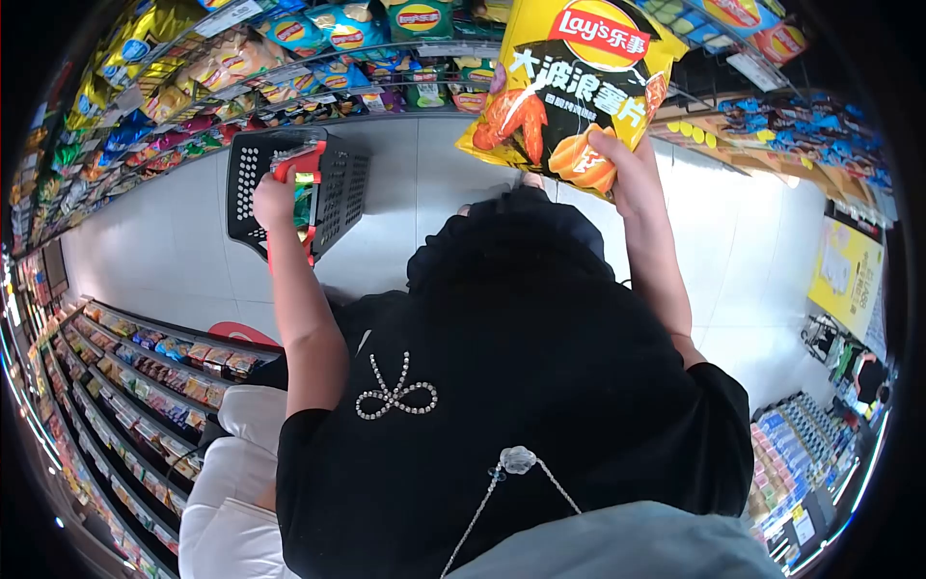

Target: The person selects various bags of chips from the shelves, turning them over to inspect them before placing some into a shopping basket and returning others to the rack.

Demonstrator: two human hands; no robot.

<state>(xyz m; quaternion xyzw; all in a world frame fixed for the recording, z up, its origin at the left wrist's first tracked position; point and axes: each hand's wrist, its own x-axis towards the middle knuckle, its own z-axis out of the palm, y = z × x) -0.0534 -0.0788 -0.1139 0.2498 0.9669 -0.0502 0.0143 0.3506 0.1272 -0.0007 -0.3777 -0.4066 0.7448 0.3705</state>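
Yellow and glossy, the Lay's crisp bag (569,77) is being held up in front of the top shelves (453,48). Its upper edge is running out of the picture, so the whole packet is not showing. The right hand (632,169) is pinching the bag at a lower corner, thumb lying across the front. The fingers are going behind the foil and I cannot see them.

Over on the other side, the left hand (275,198) is closing in a fist round the red handle (301,159) of the black basket (342,188). The basket is hanging tilted above the pale floor tiles (164,251), well apart from the bag. Fist and handle are covering much of its opening, and something green is peeking through beside the handle, too small to name.

The person's black top (540,367), with a beaded bow (395,396) on it, is filling the middle and hiding the legs and much of the floor. Snack packets (236,58) are lining the shelves above and the low shelves (145,376) at the left. The lens is bending them, though, and their labels are too blurred to read. Something white (236,463) is bulging at the lower left beside the arm. It looks like cloth, but I cannot tell what it is.
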